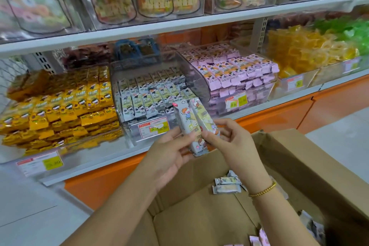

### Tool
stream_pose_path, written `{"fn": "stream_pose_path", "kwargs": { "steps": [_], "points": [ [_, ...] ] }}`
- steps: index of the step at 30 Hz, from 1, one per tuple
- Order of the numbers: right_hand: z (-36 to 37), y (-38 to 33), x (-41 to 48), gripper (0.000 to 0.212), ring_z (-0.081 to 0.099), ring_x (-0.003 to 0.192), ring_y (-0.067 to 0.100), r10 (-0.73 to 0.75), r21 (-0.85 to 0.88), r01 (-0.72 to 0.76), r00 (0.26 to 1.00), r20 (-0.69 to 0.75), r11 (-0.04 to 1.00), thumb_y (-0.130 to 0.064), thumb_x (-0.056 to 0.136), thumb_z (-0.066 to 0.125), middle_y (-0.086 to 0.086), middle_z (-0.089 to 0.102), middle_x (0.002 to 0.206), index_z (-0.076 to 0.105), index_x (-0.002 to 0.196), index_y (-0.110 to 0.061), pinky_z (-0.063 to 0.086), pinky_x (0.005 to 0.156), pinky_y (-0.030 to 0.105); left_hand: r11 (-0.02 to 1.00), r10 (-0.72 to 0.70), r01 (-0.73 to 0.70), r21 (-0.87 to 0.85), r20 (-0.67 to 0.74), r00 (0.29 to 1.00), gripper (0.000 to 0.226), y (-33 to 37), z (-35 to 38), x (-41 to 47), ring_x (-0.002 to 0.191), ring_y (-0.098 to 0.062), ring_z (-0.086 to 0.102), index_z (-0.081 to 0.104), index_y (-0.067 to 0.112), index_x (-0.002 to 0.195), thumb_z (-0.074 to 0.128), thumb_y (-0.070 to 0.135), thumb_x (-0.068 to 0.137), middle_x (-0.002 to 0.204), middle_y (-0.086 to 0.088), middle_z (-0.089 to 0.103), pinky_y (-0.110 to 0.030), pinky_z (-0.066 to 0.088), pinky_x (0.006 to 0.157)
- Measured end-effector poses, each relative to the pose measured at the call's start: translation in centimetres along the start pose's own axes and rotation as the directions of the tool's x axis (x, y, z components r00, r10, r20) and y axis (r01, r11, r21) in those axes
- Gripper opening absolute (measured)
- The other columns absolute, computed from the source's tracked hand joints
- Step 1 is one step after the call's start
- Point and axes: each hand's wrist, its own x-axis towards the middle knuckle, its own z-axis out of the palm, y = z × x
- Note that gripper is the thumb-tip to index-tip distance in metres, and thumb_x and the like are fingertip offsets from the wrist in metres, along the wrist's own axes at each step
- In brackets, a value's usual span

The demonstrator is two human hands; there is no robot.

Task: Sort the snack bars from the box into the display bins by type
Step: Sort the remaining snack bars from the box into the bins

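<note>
Gripping two pale snack bars (191, 122) over the box (299, 166), the left hand (169, 154) and right hand (231, 140) have fingers clamped on them, near the middle bin (127, 126). Bins look nearly full; loose bars (227, 184) remain boxed.

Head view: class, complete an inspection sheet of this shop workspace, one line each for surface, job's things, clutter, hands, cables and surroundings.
Surface: white shelf carrying clear bins.
Job's things: held bars, two, over the open box; loose bars inside it; bins hold yellow bars, pale bars and pink bars.
Clutter: nothing seen.
Hands: left hand and right hand both pinch the held bars.
Cables: nothing seen.
Surroundings: upper shelf with sweets; yellow sweets at right; orange base below.
</note>
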Motion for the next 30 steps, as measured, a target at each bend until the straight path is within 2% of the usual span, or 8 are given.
{"fn": "stream_pose_path", "kwargs": {
  "steps": [3, 6, 11, 15, 20, 22, 24, 30],
  "points": [
    [-2.7, -0.9, 1.3, 0.023, 0.060, 0.069, 0.001, -0.085, -0.141, 0.095, 0.993, 0.079, 0.985, -0.006, 0.081, 0.072, -0.014, 0.068, 0.077, 0.063, 0.097, -0.020, 0.046, 0.065, 0.019, 0.997, -0.032, 0.028, -0.069, -0.059, 0.998, 0.037, 1.1, -0.9, 0.0, 0.092, -0.028, 0.069, 0.059, 0.005, 0.115, 0.059, 0.012, 0.079, 0.108, -0.016, 0.070, -0.041, 0.058, 0.078],
    [-6.3, -3.3, 2.3, 0.039, 0.059, 0.100, 0.001, -0.077, -0.304, 0.204, 0.920, 0.383, 0.930, 0.013, 0.080, 0.060, -0.011, 0.066, 0.107, 0.066, 0.103, -0.019, 0.045, 0.083, 0.012, 0.992, -0.101, 0.101, -0.079, 0.003, 0.995, 0.042, 2.3, -1.9, -0.4, 0.087, -0.026, 0.071, 0.060, 0.001, 0.113, 0.058, 0.017, 0.074, 0.107, -0.018, 0.070, -0.041, 0.057, 0.077],
    [-5.3, -5.2, 3.1, 0.043, 0.038, 0.120, -0.005, -0.002, -0.531, 0.427, 0.781, 0.625, 0.732, 0.000, 0.081, 0.060, -0.014, 0.041, 0.126, 0.066, 0.101, -0.038, 0.037, 0.094, 0.012, 0.972, -0.222, 0.207, 0.114, 0.142, 0.965, 0.031, 1.6, -1.5, -1.3, 0.081, -0.025, 0.071, 0.073, 0.002, 0.100, 0.060, 0.016, 0.076, 0.109, -0.020, 0.068, -0.032, 0.060, 0.068],
    [-3.2, -4.1, 2.8, 0.048, 0.049, 0.093, 0.001, -0.206, -0.627, 0.462, 0.875, 0.438, 0.627, 0.001, 0.082, 0.060, -0.011, 0.045, 0.109, 0.056, 0.104, -0.041, 0.045, 0.075, 0.014, 0.975, -0.219, 0.213, 0.060, 0.117, 0.969, 0.034, 1.2, -0.8, -1.5, 0.092, -0.031, 0.068, 0.066, 0.001, 0.106, 0.059, 0.016, 0.076, 0.112, -0.024, 0.066, -0.042, 0.056, 0.082],
    [-1.9, -3.5, 0.4, 0.017, 0.055, 0.061, 0.000, -0.294, -0.582, 0.297, 0.950, 0.102, 0.757, -0.007, 0.085, 0.065, -0.011, 0.062, 0.077, 0.063, 0.083, -0.024, 0.043, 0.059, 0.011, 0.957, -0.213, 0.217, -0.193, 0.042, 0.976, 0.038, 0.7, 0.0, -1.5, 0.081, -0.031, 0.072, 0.058, -0.001, 0.109, 0.058, 0.014, 0.074, 0.102, -0.023, 0.069, -0.046, 0.057, 0.071],
    [-2.0, -3.7, -0.6, 0.008, 0.061, 0.069, 0.001, -0.186, -0.479, 0.219, 0.976, 0.117, 0.850, -0.020, 0.086, 0.067, -0.012, 0.068, 0.082, 0.070, 0.092, -0.025, 0.051, 0.069, 0.017, 0.953, -0.165, 0.159, -0.257, -0.001, 0.986, 0.038, 0.7, 0.0, -1.3, 0.078, -0.029, 0.072, 0.058, -0.001, 0.109, 0.058, 0.013, 0.073, 0.098, -0.022, 0.071, -0.045, 0.057, 0.070],
    [-1.4, -3.7, -1.6, 0.035, 0.061, 0.087, -0.002, -0.121, -0.436, 0.176, 0.981, 0.149, 0.883, -0.038, 0.080, 0.071, -0.014, 0.067, 0.099, 0.069, 0.114, -0.027, 0.051, 0.081, 0.019, 0.955, -0.098, 0.080, -0.284, -0.048, 0.994, 0.033, 0.8, 0.0, -1.0, 0.078, -0.026, 0.072, 0.059, 0.001, 0.108, 0.058, 0.012, 0.076, 0.096, -0.020, 0.072, -0.042, 0.057, 0.071],
    [2.2, -2.1, -1.2, 0.082, 0.043, 0.112, 0.013, -0.225, -0.712, 0.211, 0.971, 0.076, 0.670, -0.050, 0.074, 0.074, -0.002, 0.047, 0.121, 0.041, 0.144, -0.023, 0.033, 0.083, 0.016, 0.946, -0.004, -0.031, -0.322, -0.108, 0.994, 0.013, 1.4, 0.5, -0.3, 0.068, -0.013, 0.070, 0.061, 0.006, 0.100, 0.050, 0.006, 0.093, 0.078, -0.006, 0.072, -0.028, 0.057, 0.067]
  ]
}}
